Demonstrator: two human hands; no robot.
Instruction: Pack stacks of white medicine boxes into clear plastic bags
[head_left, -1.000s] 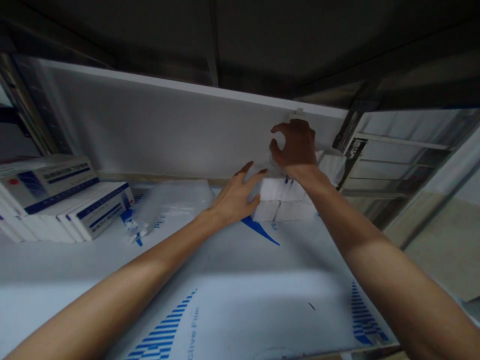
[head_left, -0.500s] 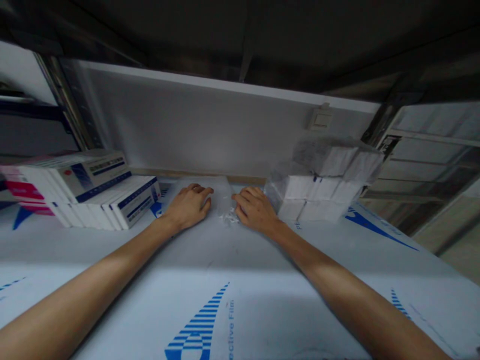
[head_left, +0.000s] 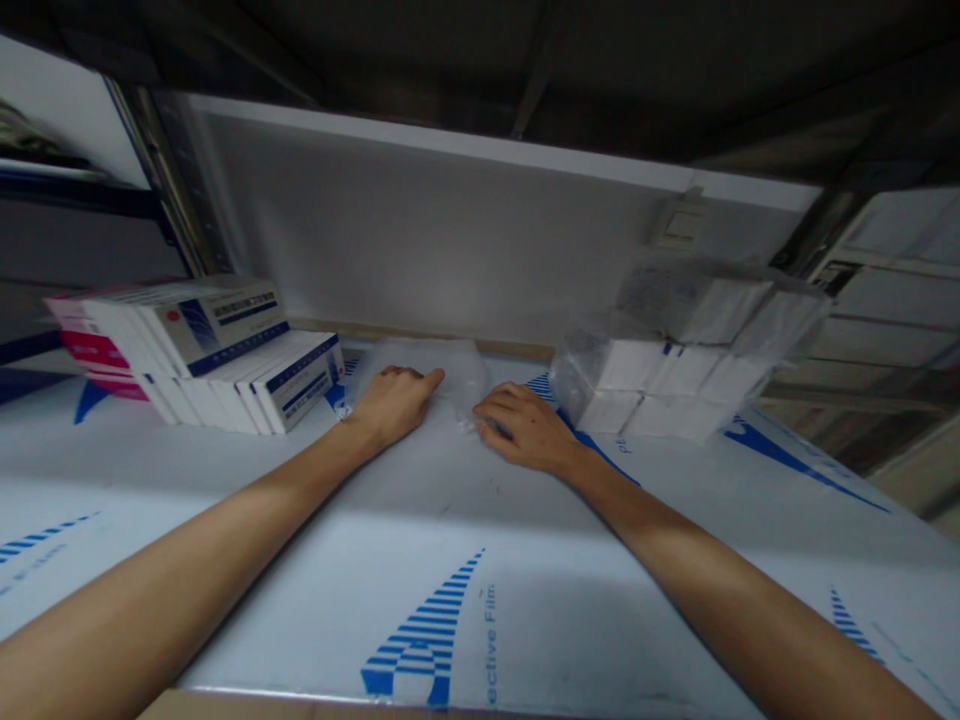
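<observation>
A clear plastic bag (head_left: 459, 372) lies flat on the film-covered shelf, near the back wall. My left hand (head_left: 396, 402) rests on the bag's left part, its fingers curled in and closed, thumb pointing right. At the bag's right edge, my right hand (head_left: 526, 428) has its thumb and fingertips brought together on the crumpled plastic. Just how much plastic each hand grips is partly hidden under the fingers.
White medicine boxes (head_left: 300, 385) with blue stripes are stacked at left, beside pink boxes (head_left: 101, 345). At right stand white boxes wrapped in clear plastic (head_left: 679, 372). A wall switch (head_left: 681, 226) sits behind them. A dark shelf (head_left: 450, 70) hangs overhead.
My left fingers, spread before, are now curled in on the bag. My right hand's fingertips have drawn closer to its thumb at the bag's edge. The view has shifted slightly.
</observation>
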